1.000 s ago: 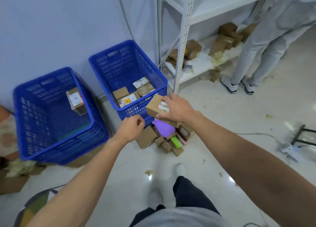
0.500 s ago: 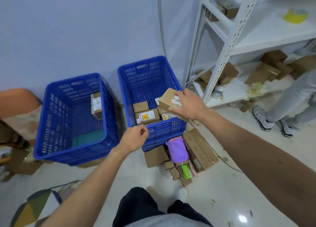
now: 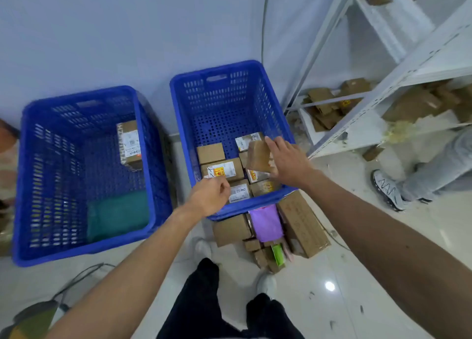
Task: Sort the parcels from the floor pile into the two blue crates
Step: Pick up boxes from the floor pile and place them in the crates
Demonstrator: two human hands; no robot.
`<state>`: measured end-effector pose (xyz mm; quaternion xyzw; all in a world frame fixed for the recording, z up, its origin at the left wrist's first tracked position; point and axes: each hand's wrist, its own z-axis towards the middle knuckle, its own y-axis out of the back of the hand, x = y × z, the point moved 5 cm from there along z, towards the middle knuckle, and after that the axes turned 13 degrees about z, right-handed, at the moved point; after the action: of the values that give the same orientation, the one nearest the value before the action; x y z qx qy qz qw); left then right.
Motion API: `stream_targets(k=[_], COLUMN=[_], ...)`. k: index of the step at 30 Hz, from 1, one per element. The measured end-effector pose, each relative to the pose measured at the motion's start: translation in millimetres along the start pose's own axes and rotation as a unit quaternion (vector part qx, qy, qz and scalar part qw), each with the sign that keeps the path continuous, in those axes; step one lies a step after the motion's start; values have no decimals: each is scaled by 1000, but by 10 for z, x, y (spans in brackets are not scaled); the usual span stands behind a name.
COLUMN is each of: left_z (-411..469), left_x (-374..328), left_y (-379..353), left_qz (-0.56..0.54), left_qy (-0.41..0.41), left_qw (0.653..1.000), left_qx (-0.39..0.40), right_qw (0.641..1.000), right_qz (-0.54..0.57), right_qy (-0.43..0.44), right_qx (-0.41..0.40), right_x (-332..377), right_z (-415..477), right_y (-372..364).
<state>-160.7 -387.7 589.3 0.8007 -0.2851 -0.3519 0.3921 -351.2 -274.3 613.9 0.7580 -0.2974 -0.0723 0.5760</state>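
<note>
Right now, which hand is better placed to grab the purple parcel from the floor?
Left hand: empty and nearest the purple parcel; the right hand holds a box over the crate.

One head-worn wide-angle view looks forward and steeply down, close above the right-hand blue perforated plastic crate (image 3: 222, 95).

White shelving (image 3: 439, 60), a bystander
Cardboard boxes (image 3: 324, 101) crowd its low shelf; a grey-trousered leg (image 3: 434, 170) and sneaker (image 3: 388, 190) stand beside it.
</note>
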Motion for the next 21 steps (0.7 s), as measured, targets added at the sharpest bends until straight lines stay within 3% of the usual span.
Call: stream_targets(k=[13,21], left_z=[1265,1703], left_x=[518,703], left_y=[-725,-1160], left_qz=[67,104], left_qy=[-61,-91], left_qw=[992,988], left_qx=[88,73], right_qw=[973,961], right_qz=[-138,-142], right_qy=[-11,-62], right_qx=[185,231], right_x=[-523,-840], right_z=[1188,1504], right_y=[-1567,-2289])
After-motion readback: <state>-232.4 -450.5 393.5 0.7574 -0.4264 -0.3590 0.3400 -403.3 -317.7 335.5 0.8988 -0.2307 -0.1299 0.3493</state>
